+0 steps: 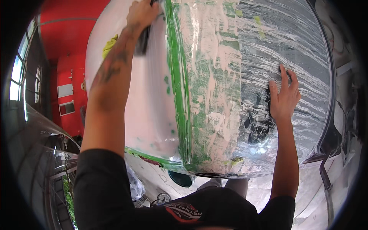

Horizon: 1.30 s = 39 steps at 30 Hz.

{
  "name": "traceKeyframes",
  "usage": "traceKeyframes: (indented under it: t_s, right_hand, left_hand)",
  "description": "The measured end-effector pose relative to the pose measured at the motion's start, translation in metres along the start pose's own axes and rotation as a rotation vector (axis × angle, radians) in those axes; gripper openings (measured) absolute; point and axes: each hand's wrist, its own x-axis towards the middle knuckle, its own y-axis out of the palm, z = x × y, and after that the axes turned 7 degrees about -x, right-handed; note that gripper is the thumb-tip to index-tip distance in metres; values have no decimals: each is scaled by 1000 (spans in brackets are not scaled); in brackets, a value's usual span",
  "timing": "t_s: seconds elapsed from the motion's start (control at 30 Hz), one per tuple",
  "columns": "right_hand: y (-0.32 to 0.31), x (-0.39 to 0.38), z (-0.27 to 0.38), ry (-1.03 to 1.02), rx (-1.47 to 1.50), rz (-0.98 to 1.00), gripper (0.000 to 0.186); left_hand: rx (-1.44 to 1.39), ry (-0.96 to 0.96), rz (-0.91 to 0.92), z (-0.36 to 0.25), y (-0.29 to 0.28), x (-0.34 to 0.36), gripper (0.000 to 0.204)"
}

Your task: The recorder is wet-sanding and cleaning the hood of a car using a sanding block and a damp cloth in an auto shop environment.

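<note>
A large curved vehicle body lies before me. Its left part is a smooth pale pink panel [151, 122] with small green spots near a green ridge [177, 84]. Right of the ridge runs a band of streaky pink over green [214, 92], then a dark, glass-like area [306, 57] covered in whitish streaks. My left hand [142, 14] is closed on a dark flat block [142, 41], held at the far end of the pink panel; motion blurs it, and its exact kind is unclear. My right hand [284, 97] rests with fingers spread on the streaked dark area, holding nothing.
A crumpled yellow-green piece [110, 46] lies beside my left forearm. Below the near edge stands a dark green bucket [180, 178] on the pale floor. Clear plastic sheeting [53, 126] hangs at the left, before a red structure [71, 38]. Black trim [329, 140] juts out at right.
</note>
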Motion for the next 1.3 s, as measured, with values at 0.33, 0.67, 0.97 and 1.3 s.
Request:
traceKeyframes:
  t_s: [0.33,0.67,0.97,1.3]
  right_hand:
    - [-5,0,-20,-1,-30,-32,56]
    - [-2,1,-18,-22,-8,-26,56]
    - [-2,0,-14,-3,-23,-25,57]
    - [2,0,-22,-21,-23,-49,58]
  left_hand:
    - [-201,254,21,-12,-1,-159,52]
    - [-335,333,-52,1,0,-174,56]
    - [-311,629,201,37,-47,-287,64]
    - [-364,434,61,33,-1,-167,64]
